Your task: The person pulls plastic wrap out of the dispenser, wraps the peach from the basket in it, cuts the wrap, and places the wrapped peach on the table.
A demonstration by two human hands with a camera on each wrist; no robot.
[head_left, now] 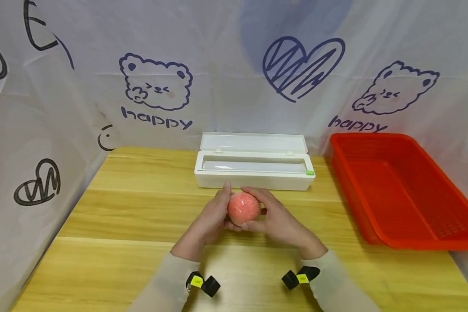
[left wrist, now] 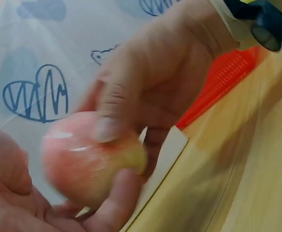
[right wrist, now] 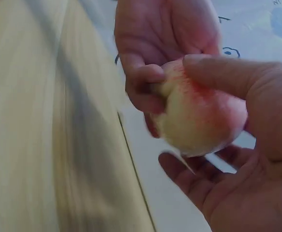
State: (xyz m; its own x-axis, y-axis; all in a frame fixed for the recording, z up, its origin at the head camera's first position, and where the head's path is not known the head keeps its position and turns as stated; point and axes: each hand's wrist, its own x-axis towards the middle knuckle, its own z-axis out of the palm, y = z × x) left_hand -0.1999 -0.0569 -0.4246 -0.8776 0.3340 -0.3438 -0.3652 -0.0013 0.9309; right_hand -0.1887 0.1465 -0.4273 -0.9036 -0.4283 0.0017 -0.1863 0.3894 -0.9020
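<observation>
A pink peach [head_left: 243, 209] with a pale yellow end is held between both hands above the table. Sharp glossy highlights lie on its skin in the left wrist view; whether clear film covers it I cannot tell. My left hand [head_left: 215, 214] cups its left side, and its curled fingers grip near the yellow end in the right wrist view. From the right, my right hand [head_left: 276, 219] holds it, thumb [right wrist: 218, 72] over the top and fingers behind and below. Just beyond the hands stands a white cling film dispenser [head_left: 253, 181], its lid [head_left: 253, 142] raised and a pale roll inside.
A red plastic basket [head_left: 368, 208] stands at the table's right side. The wooden table [head_left: 132, 216] stretches left of the hands. Behind it hangs a white cloth [head_left: 226, 78] with bear and heart drawings. A small green piece [head_left: 310, 172] sits on the dispenser's right end.
</observation>
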